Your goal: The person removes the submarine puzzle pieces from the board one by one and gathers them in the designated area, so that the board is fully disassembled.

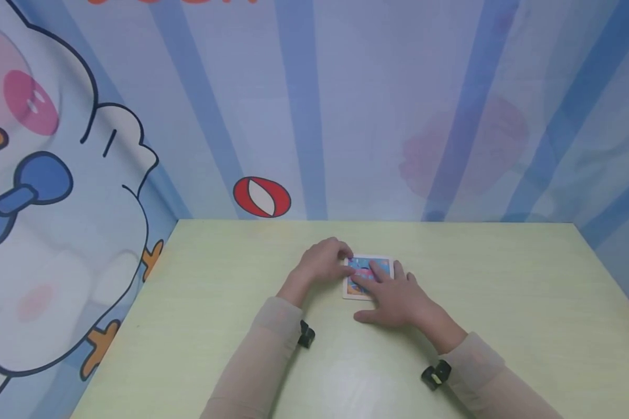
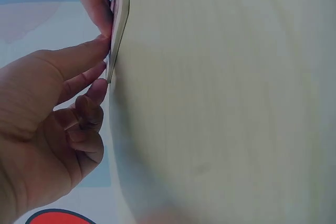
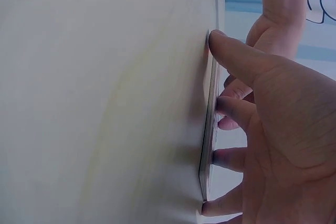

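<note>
On the table lies a small square picture board (image 1: 354,289) with a pale border and a blue, pink and orange picture. Seen edge-on in the left wrist view, the board (image 2: 124,11) is thin and flat. My left hand (image 1: 324,260) holds its left side near the far corner, thumb and curled fingers at the edge. My right hand (image 1: 400,299) spreads over the picture with fairly straight fingertips touching it. The right thumb is off the near edge, by the tabletop. Both hands cover part of the picture, so its details cannot be made out.
The pale yellow table (image 1: 230,302) reaches back to a blue striped cloth (image 1: 356,116) with printed figures. A large cartoon figure (image 1: 73,250) is printed on the left cloth. Small black devices sit at both wrists.
</note>
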Available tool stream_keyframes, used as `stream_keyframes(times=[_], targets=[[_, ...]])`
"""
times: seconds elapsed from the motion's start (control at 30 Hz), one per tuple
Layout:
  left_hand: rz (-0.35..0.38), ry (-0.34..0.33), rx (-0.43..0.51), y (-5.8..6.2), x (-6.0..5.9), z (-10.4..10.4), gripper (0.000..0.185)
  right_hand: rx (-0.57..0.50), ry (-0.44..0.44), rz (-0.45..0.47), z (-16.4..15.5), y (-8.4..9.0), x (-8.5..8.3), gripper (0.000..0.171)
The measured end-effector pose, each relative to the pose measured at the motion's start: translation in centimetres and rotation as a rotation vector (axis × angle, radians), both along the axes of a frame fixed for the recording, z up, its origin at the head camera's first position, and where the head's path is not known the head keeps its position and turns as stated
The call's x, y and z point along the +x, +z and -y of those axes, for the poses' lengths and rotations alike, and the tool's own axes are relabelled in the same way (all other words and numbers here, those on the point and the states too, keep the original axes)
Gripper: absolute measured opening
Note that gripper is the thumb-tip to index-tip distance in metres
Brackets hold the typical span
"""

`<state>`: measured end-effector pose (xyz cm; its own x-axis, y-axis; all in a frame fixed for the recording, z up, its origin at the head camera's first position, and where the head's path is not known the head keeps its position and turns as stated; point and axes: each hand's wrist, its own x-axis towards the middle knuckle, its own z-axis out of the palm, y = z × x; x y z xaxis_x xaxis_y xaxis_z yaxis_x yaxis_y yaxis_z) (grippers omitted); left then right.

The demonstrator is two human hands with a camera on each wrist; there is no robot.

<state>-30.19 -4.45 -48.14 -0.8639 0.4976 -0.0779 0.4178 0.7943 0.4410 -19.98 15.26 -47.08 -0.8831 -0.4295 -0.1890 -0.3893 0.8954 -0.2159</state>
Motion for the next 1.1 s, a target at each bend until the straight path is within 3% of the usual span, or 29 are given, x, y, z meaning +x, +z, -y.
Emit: stream_keyframes(times=[0.67,1.1], targets=[[0.021,0.041,0.054,-0.04,0.29,-0.23,0.035,-0.008,0.000,-0.006,-0.01,-0.04,0.16,0.083],[0.024,0.123,0.136,-0.16,0.35,-0.60,0.024,-0.011,0.001,-0.013,0.02,-0.15,0.10,0.083]])
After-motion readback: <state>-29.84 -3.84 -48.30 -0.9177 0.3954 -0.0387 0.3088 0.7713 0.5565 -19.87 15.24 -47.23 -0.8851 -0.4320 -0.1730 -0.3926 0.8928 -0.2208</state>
